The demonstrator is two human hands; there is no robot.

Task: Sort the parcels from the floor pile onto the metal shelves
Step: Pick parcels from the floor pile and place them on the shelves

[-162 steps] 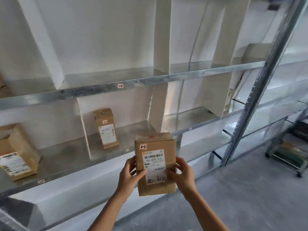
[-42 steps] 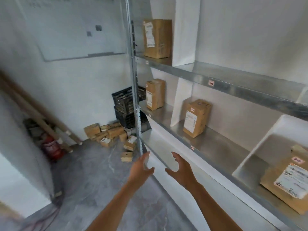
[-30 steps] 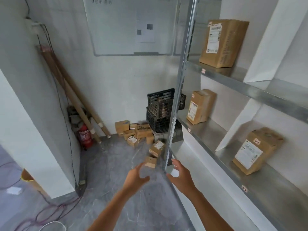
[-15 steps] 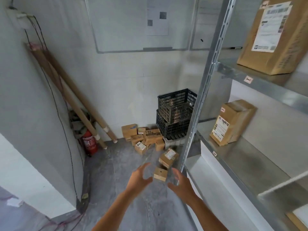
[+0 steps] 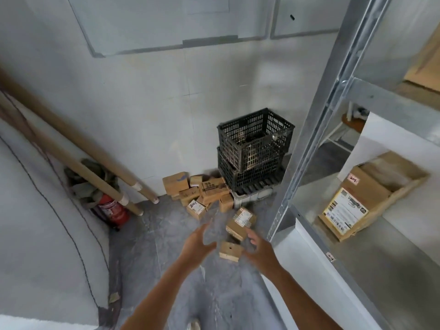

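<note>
Grip slack, left hand (image 5: 197, 244) and right hand (image 5: 260, 251) empty, small parcel (image 5: 230, 251) between, shelf post (image 5: 309, 144) beside

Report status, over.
Left hand and right hand open, empty. Small plain parcel on floor ahead, not yet held. Labelled parcel just beyond it; nothing blocking.

Light soft, even, rather dim, cool grey cast. Shadows faint. Motion blur softened left hand (image 5: 197, 245), right hand (image 5: 260, 252), parcel (image 5: 366, 198) on shelf (image 5: 392, 270). Wide-angle distortion bowed post (image 5: 316, 129), wall (image 5: 47, 234) at edges.
</note>
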